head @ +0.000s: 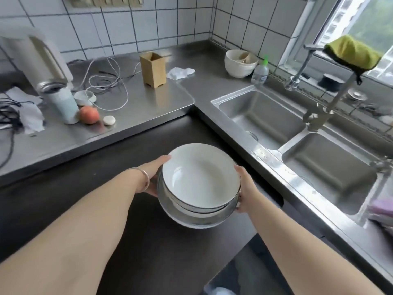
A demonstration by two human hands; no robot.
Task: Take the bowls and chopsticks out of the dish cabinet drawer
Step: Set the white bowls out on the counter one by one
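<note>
White bowl stack, both hands gripping

The steel counter carries a wooden holder, peach, tumbler, kettle and cables.

There is only one view, so no part of the scene is shared with another camera. The camera sits on the person's head and looks forward and steeply down, from above the counter. It is close: both forearms enter from the bottom edge and reach to the middle of the picture. The wide lens bends the straight lines at the borders. It faces the tiled corner, with the sink at the right and the window at the top right.
</note>
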